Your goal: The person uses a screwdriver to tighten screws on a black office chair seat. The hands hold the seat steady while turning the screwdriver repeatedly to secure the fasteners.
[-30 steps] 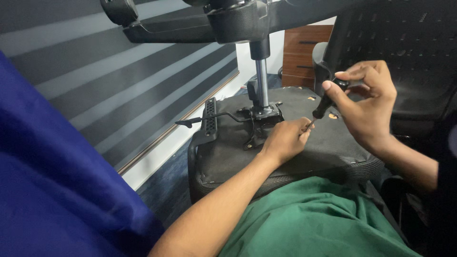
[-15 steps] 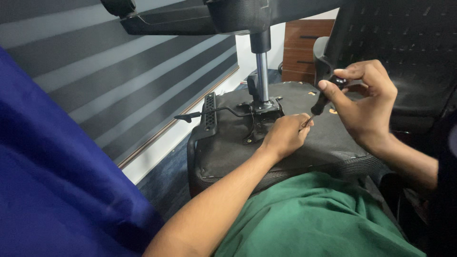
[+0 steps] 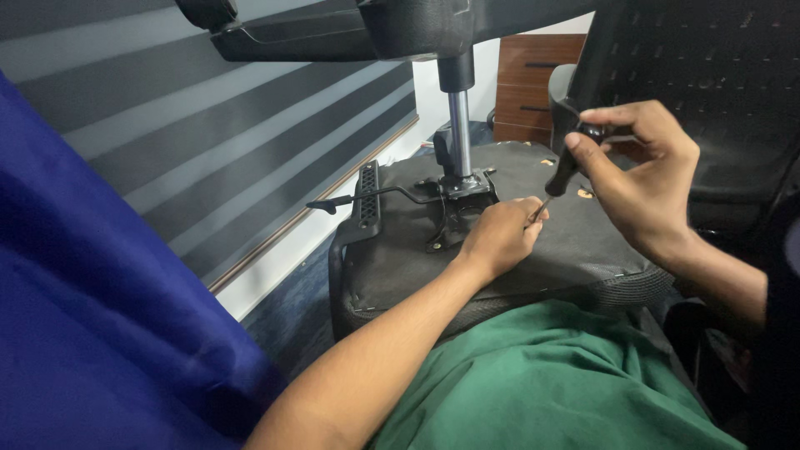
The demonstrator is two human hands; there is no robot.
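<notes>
An upturned black office chair seat [image 3: 575, 250] rests across my lap, its underside facing up. A metal tilt mechanism [image 3: 457, 196] with a chrome gas cylinder [image 3: 459, 133] stands at its centre. My right hand [image 3: 646, 179] grips a black-handled screwdriver [image 3: 565, 171], tilted with its tip down toward the seat beside my left fingers. My left hand [image 3: 500, 236] rests on the seat next to the mechanism, fingertips pinched at the screwdriver's tip; whatever they hold there is hidden.
The chair's black base [image 3: 333, 25] juts out overhead. A lever [image 3: 350, 198] and a black slotted bracket [image 3: 367, 196] lie left of the mechanism. Blue cloth [image 3: 92, 292] fills the left, striped blinds [image 3: 208, 142] behind. A mesh chair back [image 3: 708, 67] and wooden drawers [image 3: 525, 83] stand beyond.
The view has shifted slightly. Both hands stay at the same spot on the seat, with the screwdriver still angled to the left fingertips.
</notes>
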